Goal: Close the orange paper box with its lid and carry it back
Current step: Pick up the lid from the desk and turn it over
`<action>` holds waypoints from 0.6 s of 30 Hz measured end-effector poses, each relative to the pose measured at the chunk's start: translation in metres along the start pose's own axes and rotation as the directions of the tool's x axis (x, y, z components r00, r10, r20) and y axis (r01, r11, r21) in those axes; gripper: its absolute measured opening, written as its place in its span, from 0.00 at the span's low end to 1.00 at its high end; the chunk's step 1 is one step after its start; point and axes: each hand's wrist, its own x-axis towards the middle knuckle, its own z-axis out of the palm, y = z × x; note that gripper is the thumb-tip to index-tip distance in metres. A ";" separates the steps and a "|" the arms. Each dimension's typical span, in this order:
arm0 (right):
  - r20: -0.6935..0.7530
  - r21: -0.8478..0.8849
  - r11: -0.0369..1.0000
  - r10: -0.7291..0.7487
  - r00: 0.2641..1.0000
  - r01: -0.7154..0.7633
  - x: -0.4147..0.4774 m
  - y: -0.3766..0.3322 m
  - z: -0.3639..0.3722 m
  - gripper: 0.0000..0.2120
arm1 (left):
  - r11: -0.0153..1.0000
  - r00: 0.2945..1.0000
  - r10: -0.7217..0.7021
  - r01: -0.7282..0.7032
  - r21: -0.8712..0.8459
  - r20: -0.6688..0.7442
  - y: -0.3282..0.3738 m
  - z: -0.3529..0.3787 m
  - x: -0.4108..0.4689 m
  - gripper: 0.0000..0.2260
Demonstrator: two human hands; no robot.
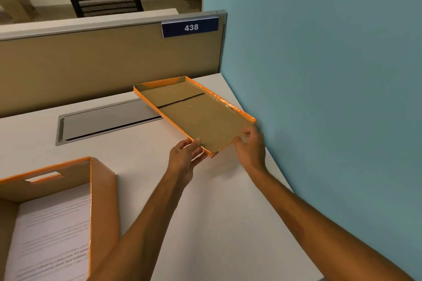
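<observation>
left hand [185, 155] pinching lid [194, 114] near corner | right hand [251, 146] cupping other corner, grip unclear | lid upturned, long axis running away | box [100, 189] near-left of left hand

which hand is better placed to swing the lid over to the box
Left. The left hand already grips the lid at its near corner, on the side facing the open box, which sits to the left. The right hand is at the far-side corner, by the blue wall.

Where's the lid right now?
In the head view the lid sits upside down at the desk's far right, beside the blue wall, with the left hand and right hand on its near end.
</observation>
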 end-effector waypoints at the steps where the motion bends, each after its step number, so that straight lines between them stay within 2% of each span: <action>1: 0.002 -0.092 0.974 -0.210 0.978 0.209 -0.007 0.002 -0.003 0.18 | 1.000 1.000 0.007 -0.007 0.010 -0.004 0.003 0.001 -0.005 0.16; 2: 0.050 -0.162 0.904 -0.394 0.918 0.397 -0.015 0.004 -0.005 0.22 | 1.000 1.000 0.014 -0.014 0.016 -0.008 0.006 0.002 -0.011 0.16; 4: 0.206 -0.275 0.739 -0.579 0.789 0.615 -0.028 0.008 -0.007 0.29 | 0.999 0.999 0.033 -0.033 0.029 -0.011 0.011 0.003 -0.024 0.15; 5: 0.257 -0.317 0.677 -0.613 0.747 0.664 -0.035 0.008 -0.008 0.30 | 0.998 0.999 0.045 -0.044 0.037 -0.012 0.014 0.004 -0.031 0.15; 7: 0.271 -0.353 0.611 -0.658 0.703 0.708 -0.045 0.007 -0.008 0.31 | 0.996 0.997 0.069 -0.068 0.051 -0.017 0.020 0.007 -0.048 0.15; 15: 0.096 -0.128 0.630 -0.761 0.641 0.766 -0.088 -0.010 -0.027 0.16 | 0.977 0.981 0.182 -0.173 0.126 -0.064 0.029 0.016 -0.122 0.16; 18: 0.018 -0.068 0.619 -0.783 0.621 0.783 -0.111 -0.014 -0.040 0.14 | 0.966 0.970 0.227 -0.213 0.148 -0.086 0.028 0.019 -0.154 0.18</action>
